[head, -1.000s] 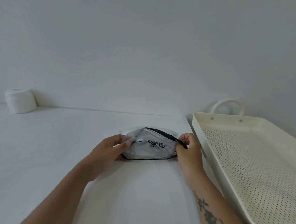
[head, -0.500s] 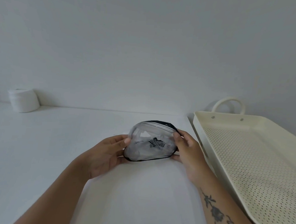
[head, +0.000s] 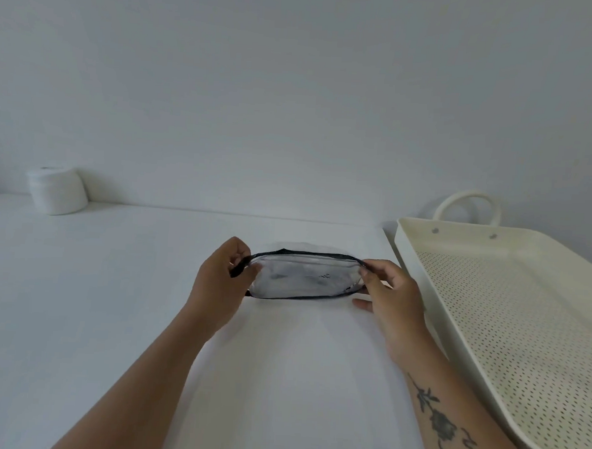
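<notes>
A small clear plastic pouch [head: 302, 278] with black trim and a black zip lies stretched flat on the white table [head: 112, 300], something pale showing inside it. My left hand [head: 221, 282] pinches the black tab at the pouch's left end. At the right end, my right hand [head: 392, 298] holds the pouch's top corner between thumb and fingers.
A cream perforated tray [head: 509, 324] with a loop handle stands close on the right, its near edge beside my right forearm. A white roll [head: 57, 191] sits at the back left against the wall.
The pouch went from bunched and raised upright to lowered and pulled out long and flat. My left hand shifted from cupping its side to pinching the left tab; my right hand moved outward.
</notes>
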### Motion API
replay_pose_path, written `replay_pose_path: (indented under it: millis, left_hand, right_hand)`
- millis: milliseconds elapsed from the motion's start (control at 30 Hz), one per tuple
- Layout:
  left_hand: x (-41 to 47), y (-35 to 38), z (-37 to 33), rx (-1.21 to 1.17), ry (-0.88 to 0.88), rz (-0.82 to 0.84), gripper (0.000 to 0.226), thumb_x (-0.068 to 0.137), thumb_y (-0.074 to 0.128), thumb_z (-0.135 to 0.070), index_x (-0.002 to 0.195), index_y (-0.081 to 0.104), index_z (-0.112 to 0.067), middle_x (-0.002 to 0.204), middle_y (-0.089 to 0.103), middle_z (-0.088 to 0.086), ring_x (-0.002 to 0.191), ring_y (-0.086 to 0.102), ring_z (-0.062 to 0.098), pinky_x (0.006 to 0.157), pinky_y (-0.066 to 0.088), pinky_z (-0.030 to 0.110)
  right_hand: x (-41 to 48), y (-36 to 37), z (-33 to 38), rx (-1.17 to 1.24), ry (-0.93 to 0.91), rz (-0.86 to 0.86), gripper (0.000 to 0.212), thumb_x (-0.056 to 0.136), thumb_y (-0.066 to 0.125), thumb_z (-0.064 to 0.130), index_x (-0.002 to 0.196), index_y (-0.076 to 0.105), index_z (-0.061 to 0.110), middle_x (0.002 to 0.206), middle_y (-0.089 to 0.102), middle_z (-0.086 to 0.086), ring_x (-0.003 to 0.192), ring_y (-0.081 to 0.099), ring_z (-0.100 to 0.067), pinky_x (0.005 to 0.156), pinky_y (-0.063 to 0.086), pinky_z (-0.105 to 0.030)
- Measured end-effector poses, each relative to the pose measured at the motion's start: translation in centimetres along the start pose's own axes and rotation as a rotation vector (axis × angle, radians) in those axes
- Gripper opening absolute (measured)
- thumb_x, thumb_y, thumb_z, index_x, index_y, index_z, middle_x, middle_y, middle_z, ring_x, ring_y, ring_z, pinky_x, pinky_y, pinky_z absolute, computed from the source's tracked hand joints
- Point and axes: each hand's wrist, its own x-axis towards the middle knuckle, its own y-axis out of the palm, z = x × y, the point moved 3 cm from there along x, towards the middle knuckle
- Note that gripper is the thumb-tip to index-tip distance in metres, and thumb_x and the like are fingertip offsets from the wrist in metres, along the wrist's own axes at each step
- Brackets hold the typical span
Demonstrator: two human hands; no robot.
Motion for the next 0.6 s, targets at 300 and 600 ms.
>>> replay_pose_path:
  millis: [300, 600]
  left_hand:
    - [-1.2, 0.1, -0.9, 0.127, 0.146, 0.019, 0.026, 0.077, 0.069, -0.030, 0.080, 0.045, -0.038, 0.086, 0.052, -0.015, 0.083, 0.048, -0.001, 0.065, 0.035, 0.018]
    - [-1.4, -0.1, -1.5, 0.157, 0.194, 0.165, 0.023, 0.082, 0.067, -0.046, 0.102, 0.057, -0.050, 0.102, 0.060, -0.027, 0.106, 0.047, -0.009, 0.080, 0.033, 0.001]
  right_hand:
    - [-0.8, 1.0, 0.3, -0.099, -0.039, 0.024, 0.041, 0.092, 0.048, 0.006, 0.103, 0.072, 0.038, 0.114, 0.066, 0.005, 0.086, 0.065, -0.011, 0.067, 0.060, -0.024]
    - [-0.8, 2.1, 0.5, -0.175, -0.052, 0.142, 0.025, 0.083, 0.070, 0.042, 0.107, 0.069, 0.042, 0.113, 0.063, 0.014, 0.099, 0.062, -0.014, 0.089, 0.055, -0.043]
